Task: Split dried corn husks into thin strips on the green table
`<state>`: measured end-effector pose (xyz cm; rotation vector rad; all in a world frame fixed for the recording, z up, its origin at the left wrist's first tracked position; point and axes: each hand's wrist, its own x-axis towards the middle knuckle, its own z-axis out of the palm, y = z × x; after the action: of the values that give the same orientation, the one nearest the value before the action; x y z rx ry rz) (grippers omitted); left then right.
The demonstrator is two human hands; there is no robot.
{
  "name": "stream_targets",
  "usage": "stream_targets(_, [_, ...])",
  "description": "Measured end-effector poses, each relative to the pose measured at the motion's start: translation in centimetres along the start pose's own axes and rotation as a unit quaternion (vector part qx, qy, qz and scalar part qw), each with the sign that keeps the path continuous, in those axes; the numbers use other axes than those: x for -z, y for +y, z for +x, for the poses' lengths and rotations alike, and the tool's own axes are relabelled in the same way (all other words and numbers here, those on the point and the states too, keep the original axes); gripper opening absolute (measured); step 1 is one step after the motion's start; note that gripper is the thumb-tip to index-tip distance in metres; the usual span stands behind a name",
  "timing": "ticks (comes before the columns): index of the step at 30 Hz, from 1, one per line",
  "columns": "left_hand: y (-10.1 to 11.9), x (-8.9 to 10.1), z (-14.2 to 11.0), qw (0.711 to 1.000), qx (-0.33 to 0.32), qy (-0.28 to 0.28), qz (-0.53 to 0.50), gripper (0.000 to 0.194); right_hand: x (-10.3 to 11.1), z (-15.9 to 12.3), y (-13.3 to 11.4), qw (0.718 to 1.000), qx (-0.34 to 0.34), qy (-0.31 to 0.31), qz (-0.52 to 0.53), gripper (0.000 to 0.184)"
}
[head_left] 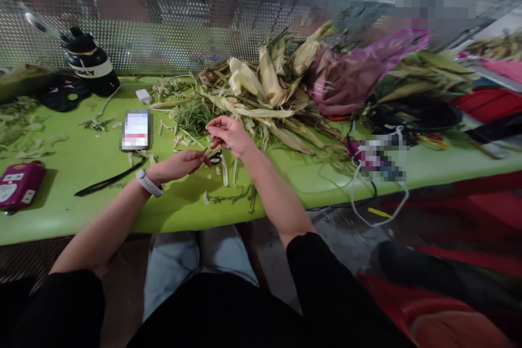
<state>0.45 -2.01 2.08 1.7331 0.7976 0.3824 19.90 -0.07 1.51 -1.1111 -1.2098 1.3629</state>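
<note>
- Husk strip (pixel 212 150): pale, narrow, at the grip, above the near part of the green table (pixel 175 217). Left hand (pixel 190 161) has its fingertips clamped on it, presumably to steady a thin, limp piece.
- Right hand (pixel 231 135): just beyond and to the right of that hold, fingers bent inward. Cannot tell whether thumb and forefinger meet or pinch anything; the curled pose suggests fine fingertip control.
- Black handle loops (pixel 215 158): directly below the grip, partly hidden by fingers; likely kept there for quick access.
- Loose pale strips (pixel 225 172): just to the near right of the grip, apparently lying where dropped.
- Green shreds (pixel 193 118): small pile just beyond the grip, perhaps gathered to keep like pieces together.
- Phone (pixel 136 131): left of the grip, screen up, probably for easy viewing.
- Husk heap (pixel 281 111): farther off, beyond and right of the grip, within probable reach.
- Purple bag (pixel 346 76): farther right, against the heap.
</note>
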Motion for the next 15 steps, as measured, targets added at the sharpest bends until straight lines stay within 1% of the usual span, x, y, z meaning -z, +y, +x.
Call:
stream_targets(3, [0.0, -0.2, 0.0, 0.999, -0.033, 0.009, 0.025, 0.024, -0.3, 0.2, 0.4, 1.000, -0.009, 0.005, 0.007, 0.033])
stream_targets(6, [0.1, -0.2, 0.0, 0.998, -0.052, 0.015, 0.010, 0.025, -0.2, 0.3, 0.4, 1.000, -0.011, 0.020, 0.004, 0.032])
stream_targets(8, [0.2, -0.2, 0.0, 0.998, -0.054, 0.016, -0.007, 0.024, 0.0, 0.3, 0.3, 0.999, -0.009, 0.035, -0.004, 0.030])
stream_targets(10, [0.2, -0.3, 0.1, 0.999, -0.045, 0.015, -0.021, 0.020, -0.1, 0.2, 0.3, 0.999, 0.001, 0.032, -0.017, 0.029])
stream_targets(11, [0.0, -0.4, 0.2, 0.999, -0.038, 0.011, -0.025, 0.019, -0.2, 0.2, 0.3, 0.999, 0.011, 0.017, -0.027, 0.029])
stream_targets(13, [-0.4, -0.7, 0.4, 0.999, -0.018, -0.002, -0.043, 0.017, -0.5, -0.1, 0.2, 0.996, 0.043, -0.050, -0.059, 0.030])
stream_targets(15, [-1.0, -1.0, 0.7, 0.993, 0.010, -0.006, -0.116, 0.018, -0.9, -0.5, -0.1, 0.983, 0.090, -0.126, -0.097, 0.032])
